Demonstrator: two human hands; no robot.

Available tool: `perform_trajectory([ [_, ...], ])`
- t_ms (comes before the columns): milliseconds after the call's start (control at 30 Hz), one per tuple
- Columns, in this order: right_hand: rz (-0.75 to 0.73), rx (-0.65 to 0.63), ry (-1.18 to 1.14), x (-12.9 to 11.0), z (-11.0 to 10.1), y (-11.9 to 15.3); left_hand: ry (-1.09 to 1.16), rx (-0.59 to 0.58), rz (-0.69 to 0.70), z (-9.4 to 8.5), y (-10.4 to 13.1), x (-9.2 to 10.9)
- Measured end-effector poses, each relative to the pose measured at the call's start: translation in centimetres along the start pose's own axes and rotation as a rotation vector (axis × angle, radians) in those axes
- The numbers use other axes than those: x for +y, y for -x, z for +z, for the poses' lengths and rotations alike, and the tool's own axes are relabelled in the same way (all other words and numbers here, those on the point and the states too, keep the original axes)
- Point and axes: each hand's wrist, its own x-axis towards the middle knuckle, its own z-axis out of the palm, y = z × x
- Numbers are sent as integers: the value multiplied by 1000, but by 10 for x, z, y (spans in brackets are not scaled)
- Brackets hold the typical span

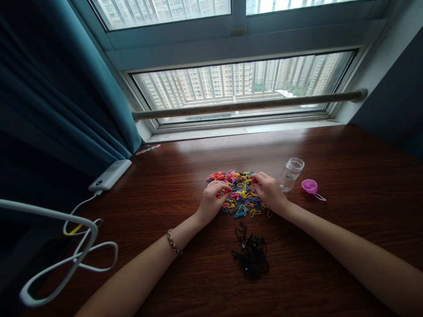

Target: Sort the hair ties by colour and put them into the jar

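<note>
A pile of small colourful rubber bands (243, 204) lies in the middle of the table, in yellow, pink, red and blue. My left hand (213, 200) rests at the pile's left side, its thumb and fingertips closed together over the bands. From the right, my right hand (268, 191) reaches in over the pile with its fingers pinched. What either pinch holds is too small to make out. Closer to me lies a separate heap of black rubber bands (251, 255), touched by neither hand.
Right of the pile, a clear jar (291, 175) leans at a tilt beside a pink lid (309, 186) with a loop. A white power bank (110, 175) and a white cable (76, 255) are at left, near the blue curtain (109, 97). A window rail (247, 105) runs behind the table.
</note>
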Motion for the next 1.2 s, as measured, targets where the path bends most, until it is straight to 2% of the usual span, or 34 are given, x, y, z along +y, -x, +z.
perform_trajectory([
  [100,-6,4,-57,-10,-12,-5,5,18,-15,0,0,1],
  [167,10,-65,-129,-19,-22,-8,6,26,-17,0,0,1],
  [233,42,-250,-231,-32,-33,-6,4,29,-20,0,0,1],
  [367,74,-768,-398,-58,-48,9,-10,26,-13,-1,0,3],
  [433,84,-911,-420,-64,-48,15,-12,26,5,-1,0,4],
  [467,89,-911,-400,-64,-47,16,-11,21,23,-2,0,5],
  [500,89,-856,-358,-62,-44,15,-7,8,50,-2,1,7],
  [567,75,-609,-225,-50,-36,10,2,-59,130,-2,2,11],
  [633,47,-330,-68,-33,-26,3,-4,-178,244,-2,5,18],
  [700,36,-197,28,-16,-17,-1,-39,-307,377,-2,9,27],
  [833,36,-170,41,3,-3,1,-120,-491,645,1,17,46],
  [900,46,-171,39,6,1,3,-127,-520,742,1,19,51],
  [967,57,-178,51,5,3,4,-139,-499,780,0,19,50],
  [1067,69,-208,93,3,4,4,-228,-406,704,-4,13,39],
  [1200,75,-235,189,-2,0,3,-410,-356,466,-11,-1,19],
])
